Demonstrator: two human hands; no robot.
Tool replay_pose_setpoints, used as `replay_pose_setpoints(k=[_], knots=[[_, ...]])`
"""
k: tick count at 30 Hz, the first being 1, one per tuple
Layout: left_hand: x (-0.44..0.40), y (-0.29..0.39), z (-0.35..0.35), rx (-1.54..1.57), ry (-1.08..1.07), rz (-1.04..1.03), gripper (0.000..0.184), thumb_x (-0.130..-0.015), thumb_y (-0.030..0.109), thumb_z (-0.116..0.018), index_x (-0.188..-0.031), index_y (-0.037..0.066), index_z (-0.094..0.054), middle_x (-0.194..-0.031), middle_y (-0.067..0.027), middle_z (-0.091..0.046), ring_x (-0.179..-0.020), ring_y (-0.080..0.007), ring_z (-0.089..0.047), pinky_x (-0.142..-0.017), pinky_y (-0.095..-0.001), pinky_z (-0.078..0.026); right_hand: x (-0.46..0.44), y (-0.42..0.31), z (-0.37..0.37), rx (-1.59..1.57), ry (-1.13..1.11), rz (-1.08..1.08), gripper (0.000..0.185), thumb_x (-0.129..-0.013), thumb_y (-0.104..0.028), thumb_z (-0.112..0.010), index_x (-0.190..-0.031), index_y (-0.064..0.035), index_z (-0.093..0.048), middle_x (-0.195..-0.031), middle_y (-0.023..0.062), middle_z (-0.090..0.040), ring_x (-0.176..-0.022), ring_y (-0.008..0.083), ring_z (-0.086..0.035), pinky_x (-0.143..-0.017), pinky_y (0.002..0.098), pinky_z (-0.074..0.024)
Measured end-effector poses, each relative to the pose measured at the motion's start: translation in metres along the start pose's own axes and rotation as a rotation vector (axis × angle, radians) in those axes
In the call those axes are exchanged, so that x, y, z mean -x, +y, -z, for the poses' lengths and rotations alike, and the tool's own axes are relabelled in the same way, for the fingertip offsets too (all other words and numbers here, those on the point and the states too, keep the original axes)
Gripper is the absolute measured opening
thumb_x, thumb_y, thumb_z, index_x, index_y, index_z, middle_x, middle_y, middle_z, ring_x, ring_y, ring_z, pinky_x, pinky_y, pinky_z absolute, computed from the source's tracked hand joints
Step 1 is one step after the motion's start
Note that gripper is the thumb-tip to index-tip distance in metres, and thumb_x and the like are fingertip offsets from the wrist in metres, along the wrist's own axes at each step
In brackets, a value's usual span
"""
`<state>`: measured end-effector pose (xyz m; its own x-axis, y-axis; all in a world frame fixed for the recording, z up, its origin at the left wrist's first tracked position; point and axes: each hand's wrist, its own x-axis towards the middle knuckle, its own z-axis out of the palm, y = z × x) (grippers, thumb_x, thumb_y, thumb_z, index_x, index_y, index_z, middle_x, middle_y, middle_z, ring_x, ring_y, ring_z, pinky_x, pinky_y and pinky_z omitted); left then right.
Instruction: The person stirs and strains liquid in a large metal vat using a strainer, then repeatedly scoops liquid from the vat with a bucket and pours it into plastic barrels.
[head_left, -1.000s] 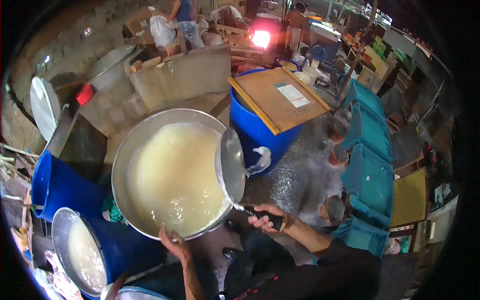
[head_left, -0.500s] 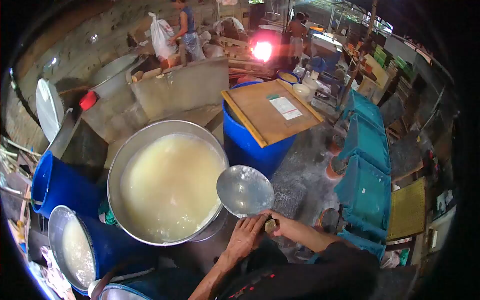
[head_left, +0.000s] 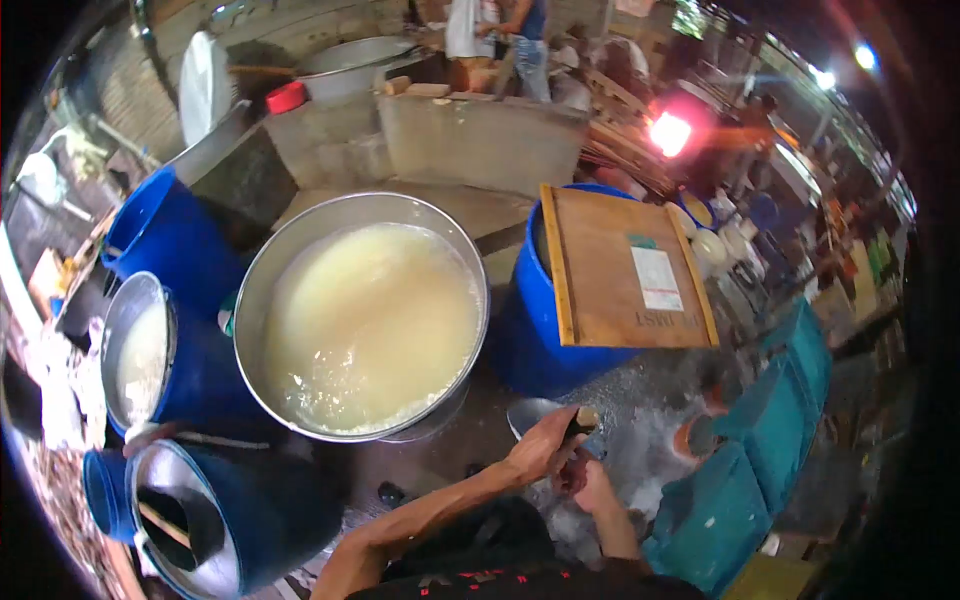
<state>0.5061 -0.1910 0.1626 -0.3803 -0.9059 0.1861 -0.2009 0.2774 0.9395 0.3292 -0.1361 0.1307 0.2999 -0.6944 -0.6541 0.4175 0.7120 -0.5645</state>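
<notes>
Ladle [head_left: 527, 412] is showing its bowl at 11 o'clock from my hands; left hand [head_left: 541, 446] is gripping its handle; right hand [head_left: 584, 478] is crowding close at 5, grasp unclear; I'm favouring firm wrists, clearing drum [head_left: 547, 350] at 12.

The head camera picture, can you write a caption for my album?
Left hand on a ladle, right hand close by, beside a big metal pot of pale liquid.

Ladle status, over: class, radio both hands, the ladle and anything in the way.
Left hand gripping ladle; right hand close beside, grip unclear. Ladle bowl outside metal pot, partly hidden. Board-topped barrel ahead; nothing visibly blocking.
</notes>
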Motion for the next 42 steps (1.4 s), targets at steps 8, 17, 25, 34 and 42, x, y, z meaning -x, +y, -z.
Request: replay_pose_setpoints(k=[8,17,25,34,42], knots=[[-0.04,-0.01,-0.031,0.123,-0.151,0.092,0.051,-0.096,0.03,-0.066,-0.133,-0.001,-0.051,-0.125,-0.0269,-0.059,-0.113,-0.0416,-0.061,-0.095,-0.0469,-0.049,-0.048,0.028,0.118,0.876,0.285,0.65,0.047,-0.096,-0.04,-0.062,-0.126,-0.0052,-0.06,-0.092,0.0075,-0.064,-0.085,0.0203,-0.06,-0.078,0.0363,-0.0476],[-0.183,-0.115,0.002,0.333,0.393,0.724,0.059,-0.091,0.032,-0.073,-0.129,-0.008,-0.053,-0.12,-0.0195,-0.064,-0.11,-0.0327,-0.063,-0.096,-0.0436,-0.051,0.02,0.031,0.125,0.252,0.748,0.572,0.027,-0.095,-0.027,-0.067,-0.111,-0.0062,-0.061,-0.091,0.0003,-0.057,-0.078,0.0129,-0.055,-0.07,0.0289,-0.0463],[-0.218,-0.162,-0.015,0.401,0.402,0.775,0.044,-0.086,0.034,-0.075,-0.111,-0.001,-0.069,-0.098,-0.016,-0.072,-0.084,-0.024,-0.074,-0.064,-0.0389,-0.061,0.052,0.018,0.148,0.279,0.897,0.367,0.034,-0.094,-0.025,-0.066,-0.118,-0.0011,-0.059,-0.094,0.004,-0.058,-0.078,0.0156,-0.057,-0.064,0.0313,-0.0478],[-0.258,-0.164,0.021,0.326,0.451,0.633,0.026,-0.092,0.02,-0.067,-0.101,-0.004,-0.072,-0.088,-0.0138,-0.072,-0.076,-0.024,-0.073,-0.063,-0.0357,-0.063,-0.05,-0.037,0.187,1.06,0.763,0.852,0.051,-0.099,-0.034,-0.058,-0.137,-0.002,-0.046,-0.108,0.0128,-0.059,-0.096,0.0253,-0.058,-0.085,0.0411,-0.0457],[-0.286,-0.162,0.071,0.293,0.615,0.531,0.03,-0.092,0.019,-0.068,-0.115,0.001,-0.07,-0.094,-0.0114,-0.072,-0.075,-0.0203,-0.07,-0.064,-0.0325,-0.063,-0.139,-0.106,0.102,1.221,0.66,0.71,0.075,-0.099,-0.049,-0.052,-0.154,-0.0033,-0.028,-0.123,0.0292,-0.062,-0.109,0.0471,-0.063,-0.093,0.0501,-0.0477]])
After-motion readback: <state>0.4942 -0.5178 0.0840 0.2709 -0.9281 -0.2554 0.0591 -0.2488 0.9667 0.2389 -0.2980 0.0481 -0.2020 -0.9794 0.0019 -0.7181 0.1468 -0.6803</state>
